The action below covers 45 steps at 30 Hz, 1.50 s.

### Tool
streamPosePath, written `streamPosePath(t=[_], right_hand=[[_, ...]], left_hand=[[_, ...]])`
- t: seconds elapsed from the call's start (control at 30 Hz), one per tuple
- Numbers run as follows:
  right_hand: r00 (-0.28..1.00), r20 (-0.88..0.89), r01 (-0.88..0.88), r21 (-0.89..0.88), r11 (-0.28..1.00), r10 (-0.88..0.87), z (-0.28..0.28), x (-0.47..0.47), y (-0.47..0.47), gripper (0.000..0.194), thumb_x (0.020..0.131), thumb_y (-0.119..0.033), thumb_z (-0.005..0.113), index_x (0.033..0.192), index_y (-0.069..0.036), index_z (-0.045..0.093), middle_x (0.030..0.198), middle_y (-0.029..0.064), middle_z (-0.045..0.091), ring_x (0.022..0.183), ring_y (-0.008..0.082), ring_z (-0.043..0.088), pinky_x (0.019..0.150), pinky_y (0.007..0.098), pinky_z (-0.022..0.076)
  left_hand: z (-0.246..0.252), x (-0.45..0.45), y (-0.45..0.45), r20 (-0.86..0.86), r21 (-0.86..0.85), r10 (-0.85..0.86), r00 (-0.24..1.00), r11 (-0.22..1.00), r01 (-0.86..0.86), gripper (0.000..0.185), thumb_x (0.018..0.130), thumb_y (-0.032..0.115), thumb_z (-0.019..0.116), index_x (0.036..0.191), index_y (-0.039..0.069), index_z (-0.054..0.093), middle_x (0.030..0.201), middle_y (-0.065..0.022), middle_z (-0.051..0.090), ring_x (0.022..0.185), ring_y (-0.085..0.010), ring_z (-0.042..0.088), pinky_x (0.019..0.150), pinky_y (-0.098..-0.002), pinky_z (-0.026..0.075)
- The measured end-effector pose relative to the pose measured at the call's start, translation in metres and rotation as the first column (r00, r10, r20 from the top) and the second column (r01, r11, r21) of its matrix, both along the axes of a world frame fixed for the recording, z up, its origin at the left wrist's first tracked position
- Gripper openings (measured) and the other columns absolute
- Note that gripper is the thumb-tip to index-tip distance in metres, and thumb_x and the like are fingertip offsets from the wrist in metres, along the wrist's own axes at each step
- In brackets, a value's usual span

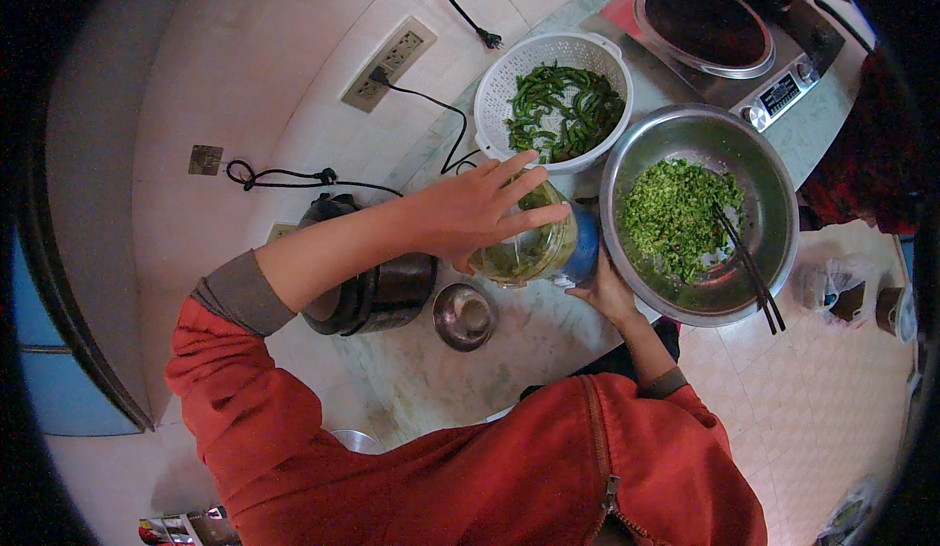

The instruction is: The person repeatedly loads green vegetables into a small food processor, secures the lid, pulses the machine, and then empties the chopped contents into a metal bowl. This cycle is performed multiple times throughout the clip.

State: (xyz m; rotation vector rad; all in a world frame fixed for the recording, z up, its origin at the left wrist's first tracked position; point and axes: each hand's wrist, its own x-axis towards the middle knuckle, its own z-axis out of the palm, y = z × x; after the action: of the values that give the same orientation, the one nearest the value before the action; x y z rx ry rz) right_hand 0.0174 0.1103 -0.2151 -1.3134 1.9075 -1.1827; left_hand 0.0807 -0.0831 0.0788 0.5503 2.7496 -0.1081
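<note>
A clear container (525,256) with green bits clinging inside lies tilted between my two hands, above the counter. Its blue end part (584,245) points towards the big steel bowl. My left hand (485,204) grips the clear part from above, fingers spread across it. From below, my right hand (608,287) holds the blue end, and some of its fingers are hidden behind it. Beside the right hand, the steel bowl (780,179) contains finely chopped green vegetable (675,212) with a pair of dark chopsticks (750,270) resting in it and over its rim.
A white colander (493,94) of green peppers (565,109) stands near the wall. Behind the bowl is an induction cooker (705,28). A dark electric cooker (400,296) and small metal bowl (465,317) sit at left. Cords (433,101) hang by the wall socket (389,65).
</note>
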Motion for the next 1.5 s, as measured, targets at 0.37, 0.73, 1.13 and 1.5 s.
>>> streamPosePath(t=[0.37, 0.73, 1.13, 1.5], right_hand=[[0.998, 0.067, 0.013, 0.009, 1.000, -0.014, 0.0019, -0.0009, -0.0009, 0.124, 0.056, -0.029, 0.087, 0.145, -0.002, 0.005, 0.146, 0.0230, 0.024, 0.137, 0.0373, 0.020, 0.112, 0.0429, 0.0175], [1.000, 0.010, 0.008, 0.037, 0.999, -0.008, 0.0080, -0.0011, 0.0020, 0.125, 0.056, -0.033, 0.086, 0.145, -0.002, 0.003, 0.147, 0.0248, 0.020, 0.137, 0.0390, 0.016, 0.112, 0.0436, 0.0153], [1.000, 0.007, -0.002, 0.015, 1.000, 0.001, 0.0031, -0.0013, -0.0004, 0.126, 0.056, -0.030, 0.087, 0.145, -0.001, 0.002, 0.146, 0.0252, 0.019, 0.138, 0.0388, 0.015, 0.113, 0.0425, 0.0143], [1.000, 0.005, -0.001, 0.087, 0.996, 0.001, 0.0069, -0.0022, -0.0010, 0.127, 0.057, -0.029, 0.087, 0.145, -0.001, 0.000, 0.147, 0.0254, 0.017, 0.138, 0.0396, 0.014, 0.113, 0.0430, 0.0126]], left_hand=[[-0.0015, 0.0018, -0.0014, -0.022, 0.008, -0.009, 1.000, 1.000, 0.009, 0.130, 0.033, 0.029, 0.089, 0.143, 0.016, 0.022, 0.129, -0.0222, 0.036, 0.124, -0.0447, 0.033, 0.100, -0.0487, 0.036], [0.0009, 0.0018, 0.0025, 0.014, 0.056, 0.055, 0.998, 0.997, -0.055, 0.130, 0.032, 0.030, 0.089, 0.143, 0.017, 0.024, 0.132, -0.0232, 0.035, 0.125, -0.0453, 0.032, 0.102, -0.0494, 0.034], [0.0011, 0.0019, 0.0035, 0.013, 0.036, 0.069, 0.998, 0.997, -0.069, 0.120, 0.036, 0.026, 0.087, 0.141, 0.016, 0.028, 0.131, -0.0227, 0.036, 0.127, -0.0445, 0.032, 0.104, -0.0485, 0.033], [-0.0007, 0.0032, 0.0018, -0.007, 0.042, 0.048, 0.999, 0.998, -0.048, 0.130, 0.033, 0.029, 0.089, 0.143, 0.018, 0.021, 0.132, -0.0226, 0.035, 0.126, -0.0454, 0.031, 0.102, -0.0494, 0.034]])
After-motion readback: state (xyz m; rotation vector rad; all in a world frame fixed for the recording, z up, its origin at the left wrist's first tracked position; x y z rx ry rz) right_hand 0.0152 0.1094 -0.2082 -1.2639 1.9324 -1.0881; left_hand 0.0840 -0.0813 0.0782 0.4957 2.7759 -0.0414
